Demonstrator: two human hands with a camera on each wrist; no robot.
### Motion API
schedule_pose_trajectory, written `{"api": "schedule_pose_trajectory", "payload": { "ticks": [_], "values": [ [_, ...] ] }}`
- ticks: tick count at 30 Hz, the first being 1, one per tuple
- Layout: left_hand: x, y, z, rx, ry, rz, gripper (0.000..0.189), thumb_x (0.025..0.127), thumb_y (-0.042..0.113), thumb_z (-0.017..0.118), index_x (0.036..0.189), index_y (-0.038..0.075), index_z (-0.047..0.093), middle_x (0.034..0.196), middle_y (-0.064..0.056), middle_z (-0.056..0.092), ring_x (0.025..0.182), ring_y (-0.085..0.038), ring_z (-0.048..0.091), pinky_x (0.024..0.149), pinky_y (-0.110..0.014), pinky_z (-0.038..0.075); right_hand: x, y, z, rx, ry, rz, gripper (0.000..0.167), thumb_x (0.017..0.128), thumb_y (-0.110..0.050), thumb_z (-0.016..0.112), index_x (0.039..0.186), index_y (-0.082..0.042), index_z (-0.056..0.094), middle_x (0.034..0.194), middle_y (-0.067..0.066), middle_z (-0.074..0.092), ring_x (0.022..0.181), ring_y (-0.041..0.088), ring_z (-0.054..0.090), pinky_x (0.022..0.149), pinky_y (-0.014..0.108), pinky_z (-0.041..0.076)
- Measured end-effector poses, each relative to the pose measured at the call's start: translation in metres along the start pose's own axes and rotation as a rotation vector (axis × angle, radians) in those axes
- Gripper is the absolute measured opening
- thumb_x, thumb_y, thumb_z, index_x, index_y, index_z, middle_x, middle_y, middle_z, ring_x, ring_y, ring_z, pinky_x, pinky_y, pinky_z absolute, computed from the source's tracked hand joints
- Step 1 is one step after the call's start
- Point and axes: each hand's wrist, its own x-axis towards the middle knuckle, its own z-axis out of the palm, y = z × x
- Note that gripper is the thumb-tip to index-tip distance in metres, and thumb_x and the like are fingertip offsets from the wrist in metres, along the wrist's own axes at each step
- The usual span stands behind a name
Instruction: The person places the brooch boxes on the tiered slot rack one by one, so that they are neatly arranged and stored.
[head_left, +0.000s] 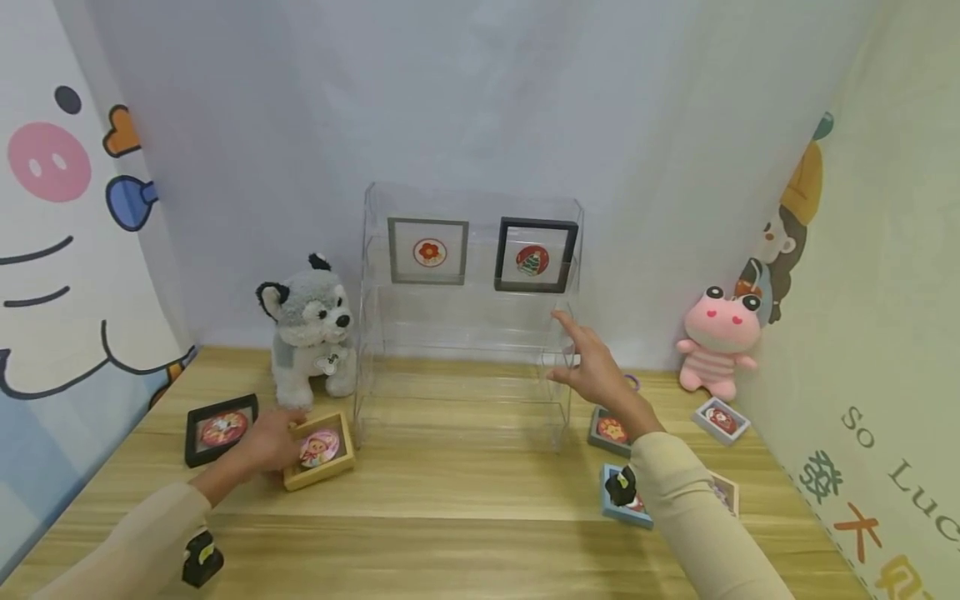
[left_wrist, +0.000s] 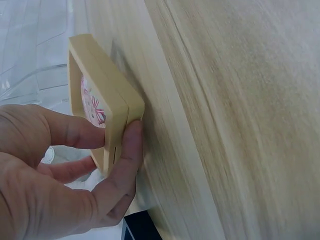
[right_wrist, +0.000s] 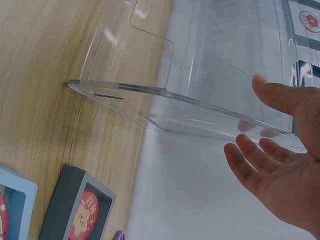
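Note:
My left hand [head_left: 272, 442] pinches the corner of a yellow wooden-looking picture frame [head_left: 347, 457] with a round pink picture inside. In the left wrist view the frame [left_wrist: 107, 82] stands tilted above the wood surface, held between thumb and fingers. A clear acrylic tiered rack [head_left: 465, 387] stands in the middle. Its upper part carries a grey frame [head_left: 429, 282] with a red flower and a black frame [head_left: 534, 288] with a Christmas tree. At the rack's right side is my right hand [head_left: 596, 367], fingers extended and holding nothing; whether it touches the panel I cannot tell.
A black frame [head_left: 197, 454] lies at the left, by a plush husky [head_left: 307, 325]. On the right lie a dark grey frame [head_left: 596, 433], a blue frame [head_left: 611, 487], a white frame [head_left: 722, 419] and a partly hidden beige one. A pink plush frog [head_left: 722, 333] sits at the back right.

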Motion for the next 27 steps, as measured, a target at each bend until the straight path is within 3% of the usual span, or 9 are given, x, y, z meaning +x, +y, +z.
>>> {"api": "schedule_pose_trajectory", "payload": {
  "ticks": [4, 6, 11, 13, 18, 22, 27],
  "values": [
    [-0.001, 0.003, -0.005, -0.055, -0.011, -0.029, 0.059, 0.065, -0.008, 0.061, 0.123, -0.015, 0.054, 0.118, -0.041, 0.054, 0.102, -0.044, 0.052, 0.083, -0.049, 0.051, 0.000, 0.000, -0.001, -0.002, 0.003, 0.001, 0.092, 0.084, -0.008, 0.079, 0.158, -0.018, 0.026, 0.140, 0.030, 0.044, 0.111, 0.041, 0.055, 0.084, 0.050, 0.056],
    [-0.003, 0.005, -0.007, -0.118, -0.021, -0.042, 0.062, 0.065, -0.010, 0.062, 0.126, -0.014, 0.051, 0.115, -0.040, 0.053, 0.094, -0.042, 0.055, 0.072, -0.046, 0.055, -0.001, 0.000, -0.001, 0.000, 0.003, 0.002, 0.092, 0.084, -0.007, 0.079, 0.158, -0.018, 0.026, 0.141, 0.031, 0.044, 0.111, 0.042, 0.055, 0.084, 0.050, 0.056],
    [-0.010, 0.008, -0.012, -0.266, -0.070, -0.106, 0.064, 0.075, -0.011, 0.062, 0.136, -0.004, 0.044, 0.114, -0.040, 0.049, 0.078, -0.031, 0.061, 0.055, -0.039, 0.058, -0.001, -0.001, -0.001, 0.016, 0.002, 0.001, 0.091, 0.084, -0.006, 0.079, 0.158, -0.016, 0.026, 0.142, 0.031, 0.043, 0.113, 0.044, 0.054, 0.086, 0.051, 0.056],
    [-0.013, 0.010, -0.015, -0.279, -0.079, -0.102, 0.064, 0.078, -0.010, 0.062, 0.139, -0.002, 0.043, 0.118, -0.041, 0.047, 0.073, -0.028, 0.064, 0.054, -0.039, 0.059, -0.001, -0.001, -0.001, 0.019, 0.001, 0.001, 0.091, 0.084, -0.006, 0.079, 0.158, -0.015, 0.026, 0.143, 0.031, 0.042, 0.114, 0.044, 0.055, 0.086, 0.051, 0.056],
    [-0.022, 0.020, -0.027, -0.284, -0.062, -0.037, 0.074, 0.073, -0.015, 0.060, 0.145, -0.006, 0.042, 0.124, -0.045, 0.042, 0.061, -0.023, 0.064, 0.054, -0.038, 0.059, -0.001, -0.002, -0.001, 0.015, 0.001, -0.001, 0.092, 0.084, -0.006, 0.079, 0.158, -0.015, 0.026, 0.142, 0.031, 0.042, 0.114, 0.044, 0.055, 0.086, 0.050, 0.057],
    [-0.027, 0.030, -0.038, -0.335, -0.067, -0.011, 0.077, 0.074, -0.017, 0.058, 0.148, -0.008, 0.038, 0.131, -0.048, 0.037, 0.068, -0.024, 0.066, 0.056, -0.040, 0.060, -0.001, -0.001, -0.001, 0.011, 0.003, -0.002, 0.091, 0.084, -0.006, 0.079, 0.158, -0.015, 0.026, 0.141, 0.031, 0.043, 0.114, 0.046, 0.055, 0.086, 0.051, 0.056],
    [-0.031, 0.037, -0.051, -0.436, -0.140, 0.043, 0.073, 0.085, -0.014, 0.056, 0.153, -0.005, 0.030, 0.140, -0.046, 0.031, 0.086, -0.028, 0.068, 0.064, -0.042, 0.061, -0.001, -0.002, 0.000, 0.012, -0.003, 0.002, 0.091, 0.084, -0.006, 0.079, 0.158, -0.016, 0.025, 0.142, 0.031, 0.043, 0.115, 0.046, 0.055, 0.087, 0.051, 0.056]
  ]
}}
